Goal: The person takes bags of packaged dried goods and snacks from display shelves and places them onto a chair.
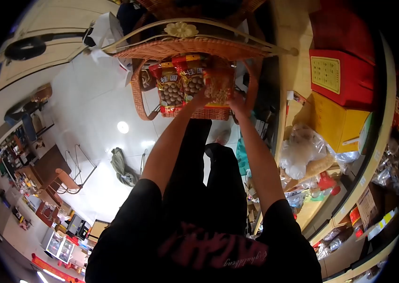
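Note:
Both my hands are at a red see-through packet (219, 85) at the right of a wicker chair seat. My left hand (201, 98) is closed on its left lower edge, and my right hand (237, 101) grips its right lower edge. Two red and yellow bags of round brown fruit, a left one (170, 92) and a middle one (193, 80), lean side by side to the left of the packet. The wicker chair (139, 94) has curved arms on either side of the bags. My fingertips are partly hidden and dim.
Shelving at the right holds a red box (341, 78), a yellow box (338, 122) and clear plastic bags (300, 153). A grey-green bundle (124, 166) lies on the tiled floor (91, 113). A brown chair (67, 180) stands further left.

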Motion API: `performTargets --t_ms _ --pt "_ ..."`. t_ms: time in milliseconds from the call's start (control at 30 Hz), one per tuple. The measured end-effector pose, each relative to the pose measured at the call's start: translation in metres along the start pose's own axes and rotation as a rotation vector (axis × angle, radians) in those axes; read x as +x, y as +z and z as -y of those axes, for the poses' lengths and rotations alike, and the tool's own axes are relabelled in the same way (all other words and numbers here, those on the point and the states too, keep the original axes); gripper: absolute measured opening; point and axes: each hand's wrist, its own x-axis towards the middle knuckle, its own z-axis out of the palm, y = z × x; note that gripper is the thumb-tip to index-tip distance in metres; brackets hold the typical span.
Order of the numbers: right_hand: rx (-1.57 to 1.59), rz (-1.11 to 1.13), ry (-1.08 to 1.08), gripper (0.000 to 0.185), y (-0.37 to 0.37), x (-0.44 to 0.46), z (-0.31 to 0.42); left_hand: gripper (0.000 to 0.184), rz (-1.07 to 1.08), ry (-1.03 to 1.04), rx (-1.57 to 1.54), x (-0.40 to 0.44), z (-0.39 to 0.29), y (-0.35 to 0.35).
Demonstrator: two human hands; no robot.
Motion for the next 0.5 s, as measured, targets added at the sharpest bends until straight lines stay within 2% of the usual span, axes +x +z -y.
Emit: performTargets --t_ms 33,67,100,133,200,233,300,333,400,433,500 --pt "0.003 0.005 0.01 0.053 0.002 0.026 -0.021 0.086 -0.011 0.017 -0.072 0.015 0.003 -0.002" --pt "0.296 0.028 -0.148 0.052 0.008 0.056 -0.053 0.087 -0.02 0.034 -0.142 0.025 0.007 -0.002" --pt "0.592 0.044 -0.303 0.051 0.013 0.076 -0.075 0.089 0.005 -0.071 -0.124 0.024 -0.011 -0.007" --pt "0.603 0.039 -0.29 0.051 0.015 0.085 -0.081 0.089 0.017 -0.082 -0.118 0.026 -0.012 -0.006" --pt "0.847 0.101 -0.174 0.048 0.018 0.102 -0.09 0.087 0.016 -0.106 0.149 0.031 -0.014 -0.005" --pt "0.86 0.094 -0.168 0.048 0.024 0.117 -0.111 0.087 0.027 -0.111 0.159 0.03 -0.007 -0.003" --pt "0.364 -0.061 -0.348 0.038 0.041 0.146 -0.161 0.079 0.056 -0.009 0.023 0.027 0.012 0.006" --pt "0.256 -0.133 -0.31 0.044 0.035 0.114 -0.13 0.079 0.069 -0.008 0.034 0.025 0.018 0.007" --pt "0.042 -0.265 -0.215 0.056 0.025 0.045 -0.063 0.061 0.135 -0.025 0.139 0.017 0.032 0.007" --pt "0.051 -0.275 -0.21 0.056 0.028 0.038 -0.056 0.061 0.146 -0.022 0.147 0.013 0.037 0.01" --pt "0.11 -0.172 -0.347 0.061 0.033 0.027 -0.054 0.039 0.059 -0.173 0.096 -0.002 0.043 0.02"
